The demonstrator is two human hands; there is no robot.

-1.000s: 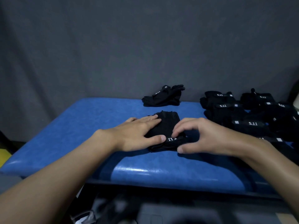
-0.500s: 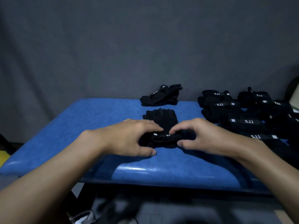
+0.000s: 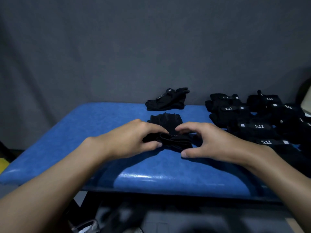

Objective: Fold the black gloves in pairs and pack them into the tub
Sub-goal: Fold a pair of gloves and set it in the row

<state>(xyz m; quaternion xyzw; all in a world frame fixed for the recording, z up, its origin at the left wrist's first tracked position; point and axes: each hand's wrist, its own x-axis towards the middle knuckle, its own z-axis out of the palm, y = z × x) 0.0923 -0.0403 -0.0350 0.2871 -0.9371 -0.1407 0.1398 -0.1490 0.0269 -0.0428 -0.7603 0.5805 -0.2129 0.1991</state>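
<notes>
**Holding a glove pair (image 3: 168,132) at both ends on the blue bench (image 3: 84,132)**

From the head view, the person is leaning over the padded bench with both bare forearms reaching in from the near edge. The black glove pair is lying at the middle of the bench, its fingerless end pointing away towards the grey wall (image 3: 151,47) and its cuff end bunching up between the two hands.

The left hand (image 3: 133,140) is pinching the left side of the cuff, with the fingers curling over the top and the thumb pressing against the near edge. The right hand (image 3: 210,142) is curling its fingers over the right side, the index fingertip touching the fabric near the left hand's fingertips and the thumb lying low at the near right corner.

Behind the held pair, a loose pair (image 3: 166,100) is lying in an untidy heap against the wall, apart from it. To the right, folded gloves (image 3: 252,121) with white "5.11" lettering are sitting in rows that are running off the right edge, near the right wrist.
</notes>
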